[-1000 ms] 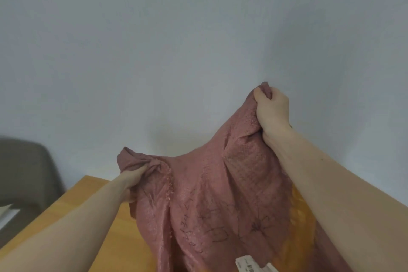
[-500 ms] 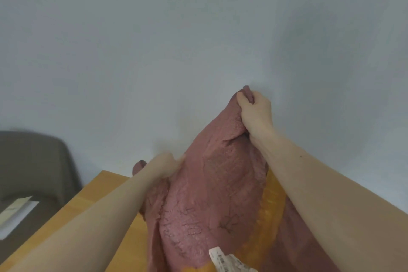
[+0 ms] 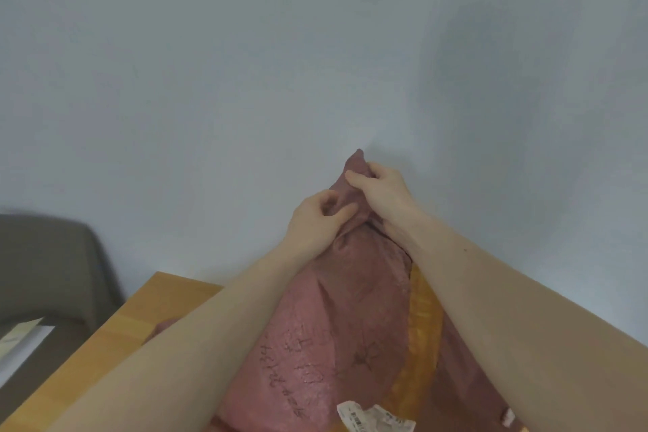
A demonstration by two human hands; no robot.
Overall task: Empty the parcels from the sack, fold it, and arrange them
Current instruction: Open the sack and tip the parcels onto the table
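Gripping the sack [image 3: 336,319], both hands' fingers [image 3: 354,179] curl shut.

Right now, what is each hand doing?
Left hand: grips the pink sack near its top.
Right hand: grips the sack's top corner.

sack [image 3: 336,326] raised over table [image 3: 133,319] | right hand [image 3: 382,196], left hand [image 3: 315,224] grip its top

We see our left hand [image 3: 317,224] and right hand [image 3: 380,193] bare, with no gloves, rings or watch; both forearms run uncovered to the frame's lower edge, no sleeve reaching them; a small dark mole marks our right forearm [image 3: 465,250] past the wrist.
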